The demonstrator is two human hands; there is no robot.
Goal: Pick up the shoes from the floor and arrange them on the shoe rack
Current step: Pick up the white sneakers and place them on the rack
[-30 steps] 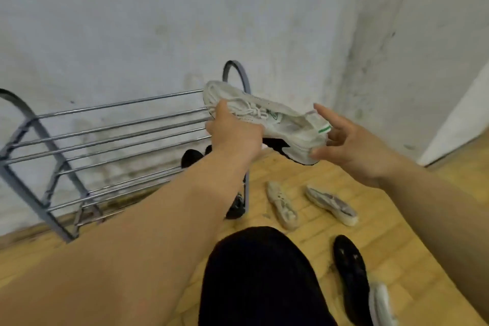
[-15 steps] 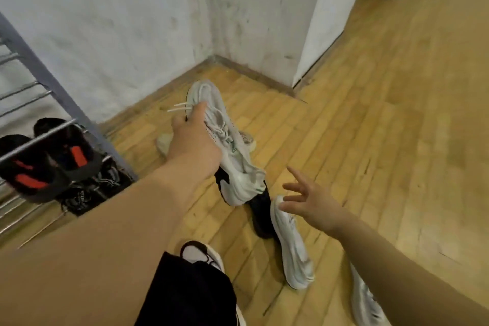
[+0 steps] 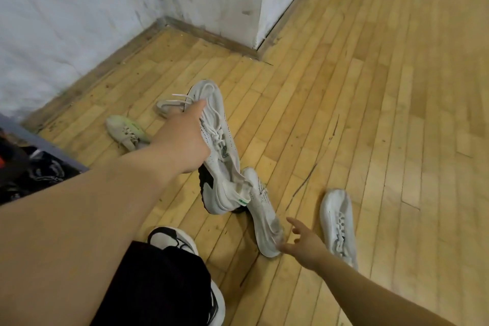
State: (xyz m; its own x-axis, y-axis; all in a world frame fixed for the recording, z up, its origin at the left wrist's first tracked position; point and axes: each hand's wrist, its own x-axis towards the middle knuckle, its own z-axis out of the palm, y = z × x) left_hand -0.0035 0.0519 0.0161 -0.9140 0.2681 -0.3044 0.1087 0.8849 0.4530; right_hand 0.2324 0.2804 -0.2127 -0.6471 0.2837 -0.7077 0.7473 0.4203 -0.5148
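My left hand [image 3: 182, 140] grips a white sneaker with green accents [image 3: 219, 151] and holds it in the air above the wooden floor, toe pointing away. My right hand [image 3: 304, 243] is open, fingers spread, just touching the heel end of a white sneaker [image 3: 263, 209] lying on the floor. Another white sneaker [image 3: 338, 222] lies to its right. A grey-green sneaker [image 3: 127, 131] and a beige one [image 3: 166, 108] lie further back near the wall. A black shoe [image 3: 205, 180] lies partly hidden under the held sneaker. The shoe rack's grey frame [image 3: 42, 140] shows at the left edge.
Dark shoes [image 3: 29, 169] sit in the rack at the left. My own leg in black trousers [image 3: 150, 286] and a black-and-white shoe on my foot [image 3: 174, 241] are at the bottom. White walls form a corner behind; open wooden floor stretches right.
The view has swung from the rack down to the floor. My left hand carried the white sneaker along; my right hand let go of it and has reached down to a sneaker on the floor.
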